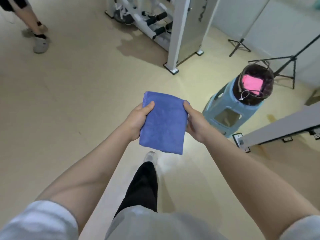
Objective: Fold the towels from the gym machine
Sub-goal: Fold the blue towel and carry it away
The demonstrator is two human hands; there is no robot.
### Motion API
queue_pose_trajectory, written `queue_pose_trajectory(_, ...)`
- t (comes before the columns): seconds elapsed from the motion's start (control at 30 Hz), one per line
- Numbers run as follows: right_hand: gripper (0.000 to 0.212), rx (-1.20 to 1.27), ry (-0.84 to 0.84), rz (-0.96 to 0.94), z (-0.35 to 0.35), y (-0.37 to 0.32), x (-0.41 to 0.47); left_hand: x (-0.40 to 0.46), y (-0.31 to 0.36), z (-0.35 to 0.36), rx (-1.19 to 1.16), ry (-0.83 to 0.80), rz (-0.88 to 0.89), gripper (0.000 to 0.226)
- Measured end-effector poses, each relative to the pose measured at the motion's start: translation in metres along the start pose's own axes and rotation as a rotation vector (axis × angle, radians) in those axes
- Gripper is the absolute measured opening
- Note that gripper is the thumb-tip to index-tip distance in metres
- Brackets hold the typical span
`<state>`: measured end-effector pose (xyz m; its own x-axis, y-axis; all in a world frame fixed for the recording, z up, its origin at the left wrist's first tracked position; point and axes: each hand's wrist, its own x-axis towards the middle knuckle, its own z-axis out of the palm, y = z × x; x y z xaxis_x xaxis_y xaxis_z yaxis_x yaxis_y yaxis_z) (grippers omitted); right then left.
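Holding a folded blue towel (pixel 163 122) in the air in front of the body, both hands gripped it at its two side edges. Nearest to the camera were the grey sleeves and the bare forearms, and below them one leg in black trousers (pixel 143 187) with a light shoe (pixel 151 157) on the beige floor (pixel 69 101). The left hand (pixel 138 118) was curled round the left edge of the towel, its thumb lay flat on the top surface and its other fingers were hidden under the cloth. The right hand (pixel 195 120) pinched the right edge, the thumb on top near the far corner, and the remaining fingers were bent below the cloth. Between the two thumbs the towel was a neat rectangle, and its near end hung down a little beyond the palms.

To the right of the right-hand fingers, and further away, a light blue plastic stool (pixel 230 110) stood on the floor. A dark bag (pixel 266 80) rested on it, and a pink towel (pixel 252 83) was visible inside its open mouth. Beyond the fingertips stood a white gym machine (pixel 174 32) with black foam rollers. A black tripod (pixel 287 66) stood behind the stool. Far to the left of the left-hand fingers were the legs of another person (pixel 37 32)
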<state>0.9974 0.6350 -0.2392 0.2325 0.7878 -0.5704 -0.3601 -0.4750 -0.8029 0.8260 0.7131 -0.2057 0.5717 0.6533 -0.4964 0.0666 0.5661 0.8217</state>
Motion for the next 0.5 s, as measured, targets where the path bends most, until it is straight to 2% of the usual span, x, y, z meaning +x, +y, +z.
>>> queue_pose_trajectory(0.1,0.042,0.182,0.0,0.023,-0.043,-0.022,0.027,0.067,0.026,0.027,-0.001,-0.065,-0.072,0.024)
queue_pose_trajectory(0.2,0.036,0.269,0.103,0.04,-0.076,-0.051,0.048,0.13,0.056,0.057,0.076,-0.119,-0.188,0.026)
queue_pose_trajectory(0.3,0.031,0.322,0.262,0.035,-0.106,-0.081,0.072,0.185,0.083,0.087,0.148,-0.205,-0.317,0.038)
queue_pose_trajectory(0.4,0.03,0.396,0.424,-0.006,-0.137,-0.109,0.091,0.228,0.101,0.122,0.099,-0.392,-0.336,0.045)
queue_pose_trajectory(0.5,0.022,0.436,0.524,-0.063,-0.17,-0.125,0.104,0.257,0.106,0.153,0.14,-0.484,-0.335,0.036)
